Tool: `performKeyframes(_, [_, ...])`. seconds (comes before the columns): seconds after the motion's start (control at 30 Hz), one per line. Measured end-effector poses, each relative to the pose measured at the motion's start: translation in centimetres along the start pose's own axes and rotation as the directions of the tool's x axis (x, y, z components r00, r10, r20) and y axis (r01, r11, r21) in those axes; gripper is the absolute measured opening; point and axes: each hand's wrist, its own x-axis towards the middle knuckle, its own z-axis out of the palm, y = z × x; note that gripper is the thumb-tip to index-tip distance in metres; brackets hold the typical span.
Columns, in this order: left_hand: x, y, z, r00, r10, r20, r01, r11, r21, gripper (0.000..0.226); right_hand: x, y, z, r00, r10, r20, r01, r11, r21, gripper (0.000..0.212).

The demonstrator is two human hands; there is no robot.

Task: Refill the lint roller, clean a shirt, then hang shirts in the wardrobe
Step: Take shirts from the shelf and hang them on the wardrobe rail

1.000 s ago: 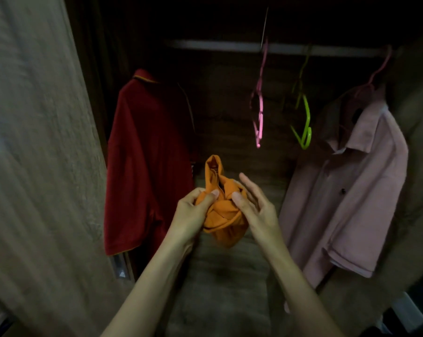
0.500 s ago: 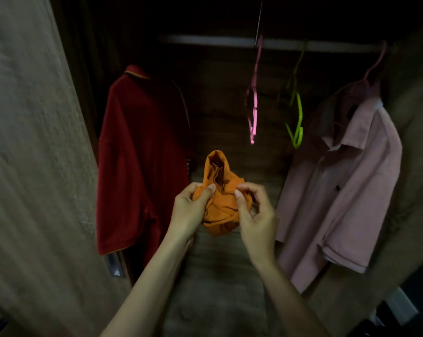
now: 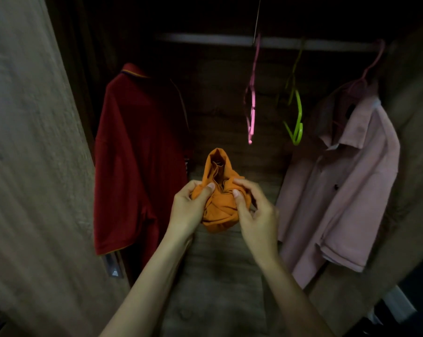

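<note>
A bunched-up orange shirt (image 3: 219, 200) is held in front of the open wardrobe. My left hand (image 3: 188, 210) grips its left side with the thumb on top. My right hand (image 3: 256, 215) pinches its right side with thumb and curled fingers. Inside, a red polo shirt (image 3: 137, 161) hangs at the left and a pale pink shirt (image 3: 344, 186) hangs at the right on a pink hanger. Two bare hangers dangle from the rail (image 3: 205, 39): a pink hanger (image 3: 252, 110) and a green hanger (image 3: 296, 117).
The wardrobe's wooden door (image 3: 35, 166) stands open along the left, with a small metal fitting (image 3: 113, 266) near its lower edge. The wardrobe's wooden floor (image 3: 215, 276) lies below my hands. The right side panel (image 3: 414, 142) closes the space at the right.
My right hand's fingers have gone from stretched out to curled onto the orange shirt. Both hands and the shirt have stayed at about the same spot while my view shifted slightly.
</note>
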Motion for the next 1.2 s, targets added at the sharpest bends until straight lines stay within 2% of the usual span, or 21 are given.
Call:
performKeyframes(0.2, [-0.3, -0.1, -0.5, 0.999, 0.038, 0.000, -0.038, 0.999, 0.033, 0.013, 0.6, 0.1, -0.3, 0.969, 0.226, 0.102, -0.241, 0.957, 0.164, 0.042])
performKeyframes(0.33, [-0.4, -0.3, -0.8, 0.999, 0.051, -0.002, -0.050, 0.998, 0.048, 0.013, 0.8, 0.2, -0.3, 0.925, 0.342, 0.163, -0.374, 0.895, 0.245, 0.027])
performKeyframes(0.4, [-0.4, -0.5, -1.0, 0.999, 0.051, -0.006, -0.051, 0.998, 0.046, 0.013, 0.8, 0.3, -0.4, 0.908, 0.376, 0.183, -0.412, 0.880, 0.236, 0.019])
performKeyframes(0.53, [-0.6, -0.6, -1.3, 0.998, 0.051, -0.022, -0.050, 0.997, 0.055, 0.014, 0.7, 0.7, -0.5, 0.889, 0.407, 0.209, -0.435, 0.894, 0.109, 0.028])
performKeyframes(0.63, [-0.6, -0.8, -1.6, 0.999, 0.037, -0.026, -0.035, 0.997, 0.068, 0.014, 0.7, 0.7, -0.5, 0.882, 0.389, 0.266, -0.426, 0.900, 0.095, 0.022])
performKeyframes(0.7, [-0.6, -0.9, -2.0, 0.999, 0.029, -0.033, -0.026, 0.995, 0.093, 0.015, 0.7, 0.5, -0.5, 0.926, 0.318, 0.204, -0.344, 0.932, 0.110, 0.009])
performKeyframes(0.77, [-0.5, -1.1, -2.5, 0.998, 0.026, -0.052, -0.019, 0.991, 0.129, 0.015, 1.0, 0.4, -0.6, 0.976, 0.203, 0.084, -0.209, 0.976, 0.065, 0.007])
performKeyframes(0.87, [-0.2, -1.1, -3.1, 0.998, 0.034, -0.045, -0.022, 0.970, 0.243, 0.018, 1.7, -0.3, -1.0, 0.988, 0.122, 0.092, -0.124, 0.992, 0.021, 0.007])
performKeyframes(1.0, [-0.3, -0.2, -3.4, 0.997, 0.066, 0.031, -0.073, 0.897, 0.436, 0.016, 2.4, -0.8, -1.0, 0.981, 0.092, 0.172, -0.109, 0.990, 0.091, 0.013])
performKeyframes(1.07, [-0.7, 0.2, -3.4, 0.989, 0.145, 0.007, -0.121, 0.800, 0.588, 0.020, 2.8, -0.8, -0.9, 0.978, 0.093, 0.185, -0.114, 0.987, 0.109, 0.015])
performKeyframes(1.13, [-0.8, 0.3, -3.6, 0.955, 0.298, 0.018, -0.218, 0.656, 0.722, 0.029, 3.3, -1.0, -0.8, 0.976, 0.108, 0.188, -0.133, 0.983, 0.130, 0.014])
performKeyframes(1.2, [-0.7, 0.4, -3.5, 0.914, 0.377, 0.151, -0.358, 0.573, 0.737, 0.038, 3.6, -1.4, -0.6, 0.975, 0.122, 0.183, -0.151, 0.976, 0.154, 0.013])
